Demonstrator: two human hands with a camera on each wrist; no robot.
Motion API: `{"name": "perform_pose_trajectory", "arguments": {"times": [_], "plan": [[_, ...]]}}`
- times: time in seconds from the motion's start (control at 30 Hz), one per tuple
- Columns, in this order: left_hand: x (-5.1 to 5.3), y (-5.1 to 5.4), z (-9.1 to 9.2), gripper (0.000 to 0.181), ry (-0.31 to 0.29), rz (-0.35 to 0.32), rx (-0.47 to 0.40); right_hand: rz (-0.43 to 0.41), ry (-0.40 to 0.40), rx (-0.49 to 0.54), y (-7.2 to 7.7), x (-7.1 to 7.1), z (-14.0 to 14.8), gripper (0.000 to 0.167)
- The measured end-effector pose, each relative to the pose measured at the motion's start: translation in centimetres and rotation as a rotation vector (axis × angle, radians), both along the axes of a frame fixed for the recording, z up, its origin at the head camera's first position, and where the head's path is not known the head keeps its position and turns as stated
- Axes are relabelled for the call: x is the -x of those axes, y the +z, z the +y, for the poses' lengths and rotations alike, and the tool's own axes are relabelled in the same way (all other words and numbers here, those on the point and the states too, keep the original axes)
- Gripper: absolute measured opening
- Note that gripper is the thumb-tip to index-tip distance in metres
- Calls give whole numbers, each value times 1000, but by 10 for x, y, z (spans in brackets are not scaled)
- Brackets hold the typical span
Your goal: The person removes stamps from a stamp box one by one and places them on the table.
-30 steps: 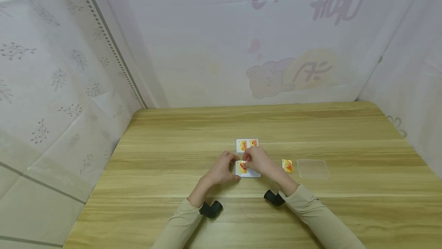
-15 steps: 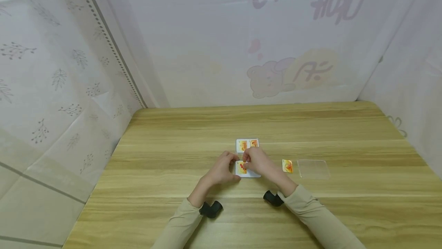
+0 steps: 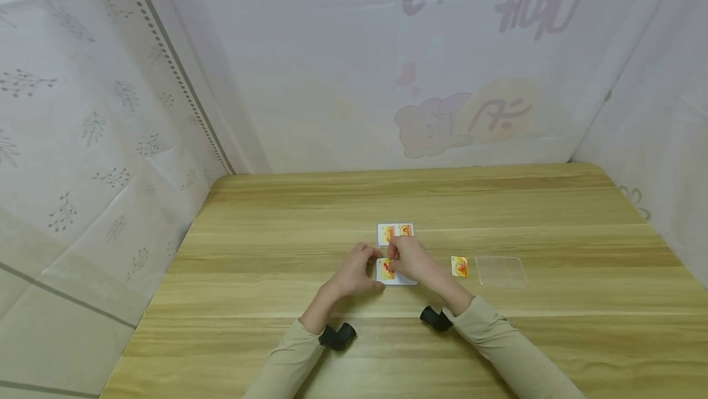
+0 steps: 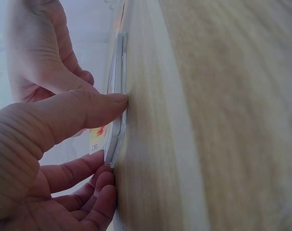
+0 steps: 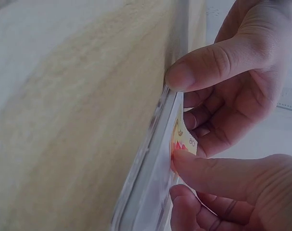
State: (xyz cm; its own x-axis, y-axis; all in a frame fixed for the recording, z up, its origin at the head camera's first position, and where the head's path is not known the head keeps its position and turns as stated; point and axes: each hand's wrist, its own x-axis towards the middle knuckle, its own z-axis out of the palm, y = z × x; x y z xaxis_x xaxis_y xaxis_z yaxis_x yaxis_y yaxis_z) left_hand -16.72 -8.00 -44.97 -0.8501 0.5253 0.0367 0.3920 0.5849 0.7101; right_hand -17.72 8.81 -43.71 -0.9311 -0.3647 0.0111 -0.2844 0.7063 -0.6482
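Note:
A flat white card in a clear case (image 3: 406, 280) lies on the table in front of me. My left hand (image 3: 353, 273) holds it by its left end, thumb on the near edge and fingers at the far edge. On its left half sits a yellow and red postage stamp (image 3: 385, 270), with a perforated edge and a printed 80 in the right wrist view. My right hand (image 3: 416, 259) pinches this stamp (image 5: 180, 143) between thumb and fingers; its fingertips are partly hidden. Just beyond lies a similar case (image 3: 380, 235) bearing two orange stamps.
To the right, a loose yellow stamp (image 3: 460, 267) lies beside a clear plastic cover (image 3: 502, 271) on the wooden table (image 3: 276, 214). Black curved pieces (image 3: 338, 336) sit at both wrists. Patterned cloth (image 3: 310, 67) hangs behind the table and at its sides.
Both hands stay almost where they were over the near case. The right wrist shifts very slightly left, and the stamp stays on the card.

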Motion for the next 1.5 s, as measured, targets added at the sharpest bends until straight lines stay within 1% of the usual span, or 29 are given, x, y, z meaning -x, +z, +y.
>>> {"name": "perform_pose_trajectory", "arguments": {"times": [0.27,0.47,0.57,0.7,0.97,1.03,1.17,1.23,1.33,1.5], "plan": [[-1,-1,-1,51,1,-3,11,38,27,31,-2,0,1,22],[-2,1,-1,51,5,-21,2,78,54,63,-4,1,5,19],[-3,1,-1,51,10,-29,4,58,57,82,-5,2,7,18],[-3,2,-1,51,13,-31,4,10,65,112,-6,3,10,18],[-2,1,0,51,13,-17,17,-11,96,205,-8,2,15,13],[-2,1,0,51,14,-18,15,-50,85,241,-8,2,16,11],[-2,1,0,51,12,-24,11,-161,45,301,-7,2,20,6],[-1,1,0,51,12,-26,14,-203,29,328,-7,2,22,4],[-1,1,0,53,14,-34,16,-235,20,370,-6,1,25,3],[-1,2,1,54,18,-39,18,-240,20,413,-4,-1,28,5]]}}
